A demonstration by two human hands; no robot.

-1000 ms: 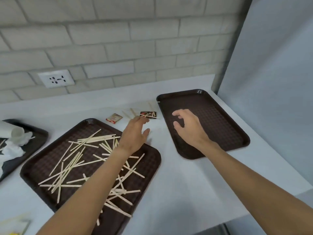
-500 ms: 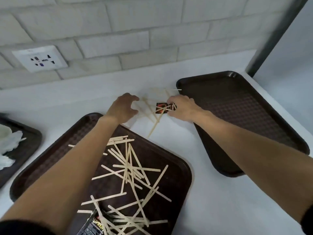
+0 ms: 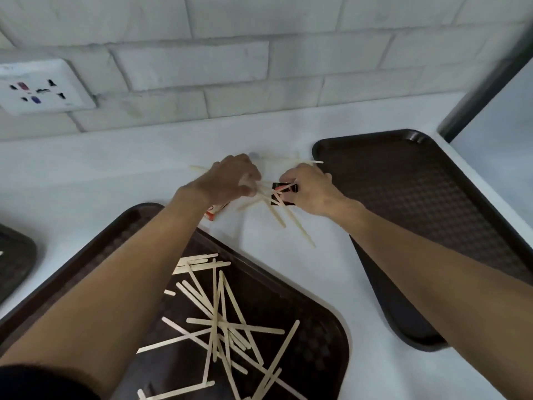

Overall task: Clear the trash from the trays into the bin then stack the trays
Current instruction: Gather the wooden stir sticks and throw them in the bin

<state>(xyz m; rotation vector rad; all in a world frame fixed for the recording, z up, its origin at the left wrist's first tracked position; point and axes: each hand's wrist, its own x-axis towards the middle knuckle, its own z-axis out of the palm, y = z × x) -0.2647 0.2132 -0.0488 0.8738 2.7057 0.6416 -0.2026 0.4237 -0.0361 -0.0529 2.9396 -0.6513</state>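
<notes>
Fingers of the left hand (image 3: pixel 227 180) are curling closed around a bunch of loose sticks (image 3: pixel 278 216), while the thumb and fingers of the right hand (image 3: pixel 310 190) are pinching a dark packet (image 3: pixel 281 186) with more of those sticks lying across it. The two hands are working almost knuckle to knuckle on the white counter (image 3: pixel 115 174), near the far wall. The sticks are fanning out from both grips toward the near side, their tips resting on the counter. A red-and-white packet (image 3: pixel 215 214) is lying just beneath the left wrist, at the far edge of the near tray (image 3: pixel 323 342). That brown tray, under the left forearm, is carrying a criss-crossed pile of sticks (image 3: pixel 222 313). To the right, the right tray (image 3: pixel 418 203) is sitting under the right forearm, its textured floor showing. The corner of a third tray (image 3: pixel 17 255) is showing at the left edge. A wall socket (image 3: pixel 37 88) is mounted on the pale brick wall (image 3: pixel 259 53) at far left.
</notes>
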